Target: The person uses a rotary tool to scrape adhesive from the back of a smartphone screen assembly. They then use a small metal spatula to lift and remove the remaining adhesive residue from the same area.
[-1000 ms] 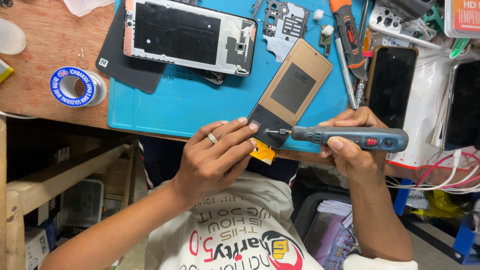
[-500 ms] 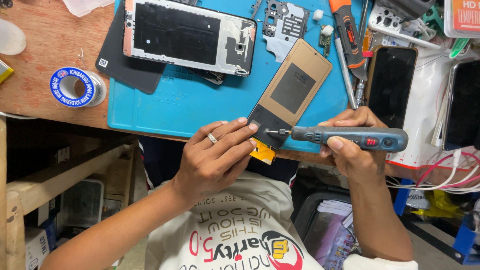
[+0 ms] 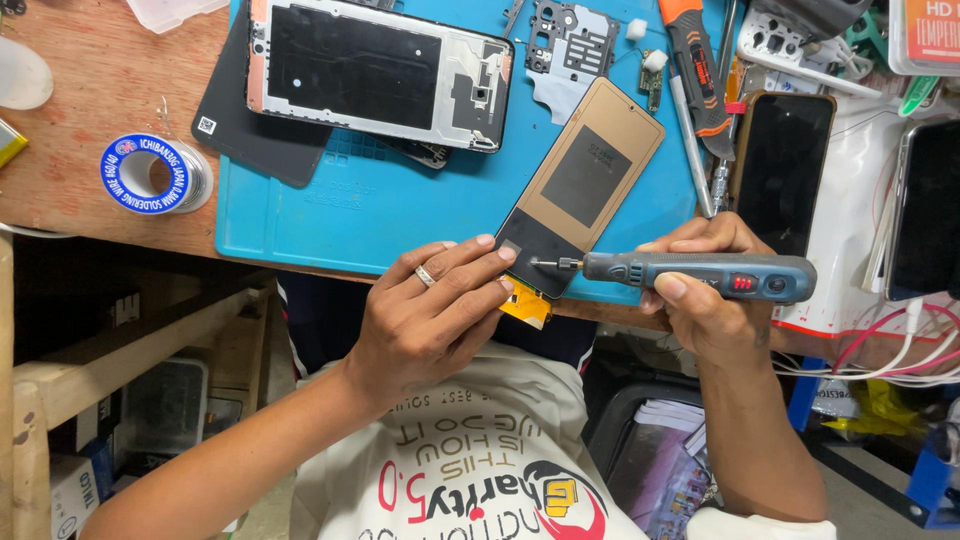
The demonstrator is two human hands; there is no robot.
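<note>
Both hands work low in the frame: the left hand pins the display panel with flat fingers, the right hand grips a rotary tool.

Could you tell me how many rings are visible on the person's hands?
1: a silver ring on a finger of the left hand, which presses the display panel. The right hand shows none, though its curled fingers hide part of it.

Cream printed T-shirt, bare forearms, silver ring on left hand.
</note>
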